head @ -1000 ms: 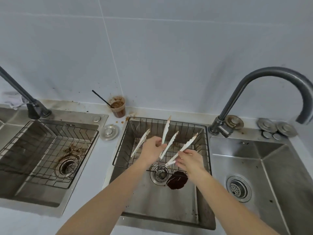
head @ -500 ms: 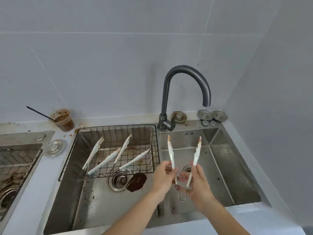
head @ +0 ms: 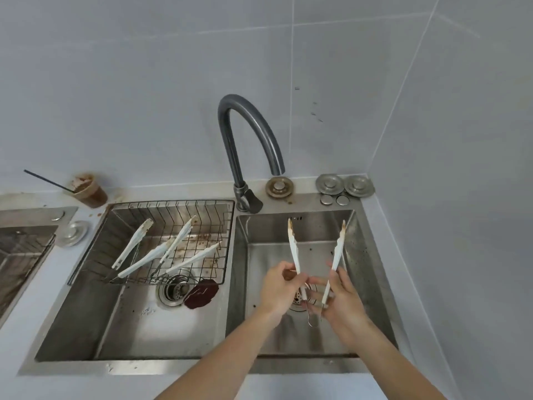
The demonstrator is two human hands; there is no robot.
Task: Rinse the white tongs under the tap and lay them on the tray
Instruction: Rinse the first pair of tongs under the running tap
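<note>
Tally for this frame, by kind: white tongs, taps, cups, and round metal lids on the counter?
White tongs: 3 (1 held, 2 in the wire rack:)
Tap: 1
Cup: 1
Large round lids: 4
Small round caps: 2
Total: 11

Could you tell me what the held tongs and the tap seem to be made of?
The tongs look like matte white plastic arms, brown-stained at the tips, on a bare metal wire spring. The tap looks like dark brushed metal, given its dull grey sheen.

White tongs (head: 336, 252) in both hands
</note>
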